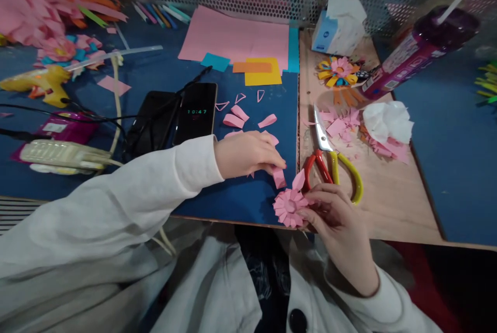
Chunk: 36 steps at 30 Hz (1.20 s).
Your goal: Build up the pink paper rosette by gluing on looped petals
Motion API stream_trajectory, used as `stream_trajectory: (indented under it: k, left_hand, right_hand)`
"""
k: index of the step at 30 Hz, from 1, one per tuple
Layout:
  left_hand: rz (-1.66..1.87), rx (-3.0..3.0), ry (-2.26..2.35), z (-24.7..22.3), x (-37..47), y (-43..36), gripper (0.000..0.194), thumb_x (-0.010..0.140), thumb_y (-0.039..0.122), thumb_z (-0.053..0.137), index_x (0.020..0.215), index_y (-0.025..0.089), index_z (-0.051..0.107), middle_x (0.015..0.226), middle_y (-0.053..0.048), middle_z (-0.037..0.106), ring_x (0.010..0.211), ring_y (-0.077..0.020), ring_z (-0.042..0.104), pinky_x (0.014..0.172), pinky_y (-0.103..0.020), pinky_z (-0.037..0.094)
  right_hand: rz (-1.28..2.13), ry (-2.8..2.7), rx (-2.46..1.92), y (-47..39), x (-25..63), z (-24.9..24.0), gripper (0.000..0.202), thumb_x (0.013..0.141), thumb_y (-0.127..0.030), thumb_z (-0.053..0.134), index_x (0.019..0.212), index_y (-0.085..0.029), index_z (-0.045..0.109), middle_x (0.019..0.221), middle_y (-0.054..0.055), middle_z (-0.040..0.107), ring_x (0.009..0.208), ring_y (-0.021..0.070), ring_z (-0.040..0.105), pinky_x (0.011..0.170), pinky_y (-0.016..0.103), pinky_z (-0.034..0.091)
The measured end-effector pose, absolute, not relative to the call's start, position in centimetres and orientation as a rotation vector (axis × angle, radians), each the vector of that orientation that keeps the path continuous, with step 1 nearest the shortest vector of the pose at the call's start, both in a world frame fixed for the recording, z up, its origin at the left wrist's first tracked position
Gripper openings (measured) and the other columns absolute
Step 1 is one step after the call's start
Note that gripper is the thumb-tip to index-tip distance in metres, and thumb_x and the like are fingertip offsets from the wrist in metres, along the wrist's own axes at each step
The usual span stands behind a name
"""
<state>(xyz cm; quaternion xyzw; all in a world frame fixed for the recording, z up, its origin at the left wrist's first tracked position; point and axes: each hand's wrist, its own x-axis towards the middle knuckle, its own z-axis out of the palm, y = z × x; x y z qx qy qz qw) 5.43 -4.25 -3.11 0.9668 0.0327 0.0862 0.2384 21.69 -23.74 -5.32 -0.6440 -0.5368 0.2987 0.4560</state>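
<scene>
My right hand (334, 219) pinches the edge of a pink paper flower (290, 206) near the table's front edge. A pink paper petal (298, 180) stands out from the flower's top. Just left of it, my left hand (254, 154) holds a small folded pink strip (278, 177) between thumb and fingers. Beyond that hand lie looped pink petals (237, 116) and another single loop (267, 120). More pink pieces are partly hidden under the left hand. Scissors (321, 133) with red and yellow handles lie open beside the right hand.
A phone (195, 113) and a black device (153, 118) lie at left, with cables, a power strip (64, 154) and a yellow glue gun (41, 84). Pink sheets (240, 35) lie at the back. A tissue pack (337, 25), purple bottle (415, 53) and paper scraps (344, 125) are right.
</scene>
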Motion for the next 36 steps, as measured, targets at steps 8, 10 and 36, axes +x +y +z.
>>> stream_trajectory:
  k: [8,10,36]
  left_hand:
    - [0.162,2.634,-0.017,-3.5,5.6,-4.1,0.021,0.089,0.018,0.052,0.100,0.021,0.069,0.104,-0.001,0.071,0.093,-0.0139,0.058,0.085,-0.026,0.041]
    - [0.132,2.640,-0.005,-3.4,5.6,-4.1,0.023,0.089,0.017,0.050,0.101,0.021,0.069,0.106,-0.001,0.070,0.094,-0.0143,0.057,0.085,-0.026,0.040]
    - [0.031,2.659,0.020,-3.4,5.4,-3.9,0.038,0.088,0.006,0.038,0.108,0.024,0.066,0.110,0.001,0.068,0.097,-0.0142,0.056,0.084,-0.025,0.040]
  right_hand:
    - [0.955,-1.089,-1.539,-24.3,20.2,-5.3,0.012,0.081,-0.019,0.063,0.092,-0.024,0.062,0.100,0.002,0.049,0.054,0.0065,0.061,0.047,0.023,0.059]
    - [0.992,-1.073,-1.544,-24.2,20.1,-5.3,0.012,0.081,-0.020,0.063,0.092,-0.024,0.062,0.101,0.002,0.048,0.051,0.0060,0.061,0.046,0.023,0.059]
    - [0.879,-1.142,-1.782,-23.8,19.7,-4.7,0.010,0.081,-0.024,0.063,0.091,-0.025,0.064,0.098,0.003,0.054,0.061,0.0093,0.059,0.047,0.022,0.056]
